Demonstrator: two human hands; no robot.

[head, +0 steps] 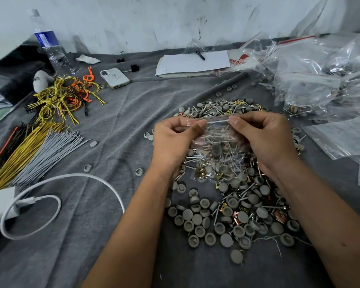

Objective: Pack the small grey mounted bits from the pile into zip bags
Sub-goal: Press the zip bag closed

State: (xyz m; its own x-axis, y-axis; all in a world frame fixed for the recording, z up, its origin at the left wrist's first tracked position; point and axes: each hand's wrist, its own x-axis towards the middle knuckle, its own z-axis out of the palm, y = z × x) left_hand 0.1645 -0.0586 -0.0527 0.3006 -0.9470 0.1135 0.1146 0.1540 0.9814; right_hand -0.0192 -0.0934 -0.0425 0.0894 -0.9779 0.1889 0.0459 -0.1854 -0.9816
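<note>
1. The zip bag (214, 150) hangs upright above the pile (233, 206), so its load of grey bits, screws and brass pieces settles low.
2. The left hand (173, 140) and right hand (264, 138) each have a closed grip pinching the zip strip, probably to seal it.
3. Filled bags (312, 84) lie far right on the grey cloth (116, 125).

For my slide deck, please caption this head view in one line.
Both hands, left and right, pinch the top strip of a filled clear plastic zip bag above the pile of grey round caps.
</note>
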